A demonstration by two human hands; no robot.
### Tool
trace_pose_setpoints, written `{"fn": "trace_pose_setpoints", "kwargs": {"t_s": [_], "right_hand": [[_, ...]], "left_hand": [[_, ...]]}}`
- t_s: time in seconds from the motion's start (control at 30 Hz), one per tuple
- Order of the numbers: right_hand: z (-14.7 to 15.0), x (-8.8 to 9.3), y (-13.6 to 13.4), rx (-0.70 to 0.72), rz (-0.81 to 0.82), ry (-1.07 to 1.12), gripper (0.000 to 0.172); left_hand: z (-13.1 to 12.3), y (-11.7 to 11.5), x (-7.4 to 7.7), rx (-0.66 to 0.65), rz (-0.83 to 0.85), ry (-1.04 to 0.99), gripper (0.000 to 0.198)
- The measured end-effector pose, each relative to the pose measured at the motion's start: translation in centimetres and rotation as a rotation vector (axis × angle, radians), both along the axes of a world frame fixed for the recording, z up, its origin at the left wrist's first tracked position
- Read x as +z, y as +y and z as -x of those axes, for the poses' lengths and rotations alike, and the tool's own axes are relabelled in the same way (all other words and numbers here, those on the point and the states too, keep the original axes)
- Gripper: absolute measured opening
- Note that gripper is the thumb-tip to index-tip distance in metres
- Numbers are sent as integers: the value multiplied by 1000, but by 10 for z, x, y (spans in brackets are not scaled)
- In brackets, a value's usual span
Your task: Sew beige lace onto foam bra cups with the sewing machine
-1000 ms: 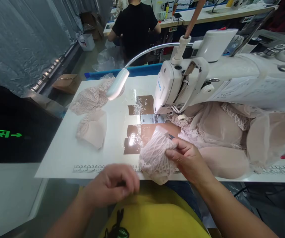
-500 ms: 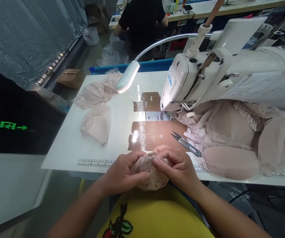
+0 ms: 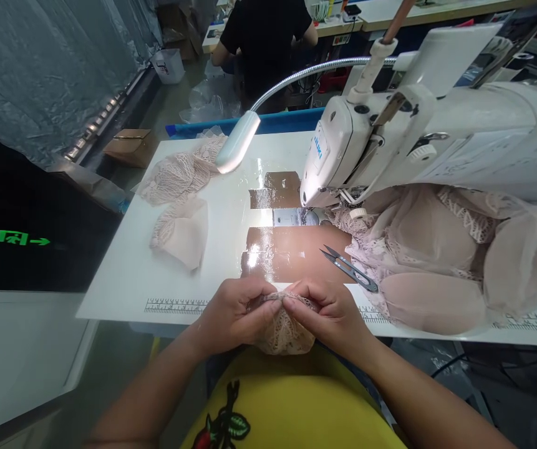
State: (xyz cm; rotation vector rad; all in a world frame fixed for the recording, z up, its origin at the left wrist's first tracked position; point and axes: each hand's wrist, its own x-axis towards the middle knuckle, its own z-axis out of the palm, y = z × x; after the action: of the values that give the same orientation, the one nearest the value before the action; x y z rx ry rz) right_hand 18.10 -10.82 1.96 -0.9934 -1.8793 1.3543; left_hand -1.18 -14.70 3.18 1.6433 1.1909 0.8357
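Observation:
A beige lace piece [image 3: 285, 333], rounded like a bra cup, hangs at the table's front edge between my two hands. My left hand [image 3: 239, 315] pinches its upper edge between thumb and fingers. Close beside it, my right hand [image 3: 331, 312] grips the same edge, and the two thumb tips nearly meet. The fingers behind the lace are partly hidden. Dark thread snips [image 3: 350, 269] lie on the table just beyond my right hand, their tips pointing left.
A white sewing machine [image 3: 371, 143] stands at the right, with a lamp [image 3: 239, 142] arched over the table. Beige lace and mesh pieces [image 3: 181, 234] lie at the left. Padded lace garments [image 3: 436, 299] are heaped at the right. Across the way sits a person in black [image 3: 268, 50].
My left thumb has moved up onto the lace's upper edge, and both thumbs are now close together. The lace hangs more below them. The view has shifted slightly.

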Motion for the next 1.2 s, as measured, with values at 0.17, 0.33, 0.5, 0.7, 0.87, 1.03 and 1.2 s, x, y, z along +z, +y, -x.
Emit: {"fn": "trace_pose_setpoints", "kwargs": {"t_s": [0.17, 0.33, 0.5, 0.7, 0.87, 1.03, 1.2], "right_hand": [[-8, 0, 12, 10, 88, 11, 23], [-11, 5, 19, 134, 112, 33, 23], [-10, 11, 18, 170, 204, -2, 28], [-14, 15, 23, 125, 265, 51, 30], [-12, 11, 35, 141, 335, 93, 32], [-23, 18, 53, 123, 249, 0, 25], [-56, 31, 70, -14, -14, -236, 17]], "left_hand": [[-2, -1, -6, 27, 105, -174, 25], [-8, 0, -10, 40, 112, -176, 26], [-11, 6, -7, -21, 141, -201, 33], [-12, 15, -3, -35, 127, -275, 19], [-28, 19, -12, 108, 345, -512, 23], [-18, 30, -8, 334, 555, -746, 23], [24, 57, 22, 718, -4, -312, 18]]}}
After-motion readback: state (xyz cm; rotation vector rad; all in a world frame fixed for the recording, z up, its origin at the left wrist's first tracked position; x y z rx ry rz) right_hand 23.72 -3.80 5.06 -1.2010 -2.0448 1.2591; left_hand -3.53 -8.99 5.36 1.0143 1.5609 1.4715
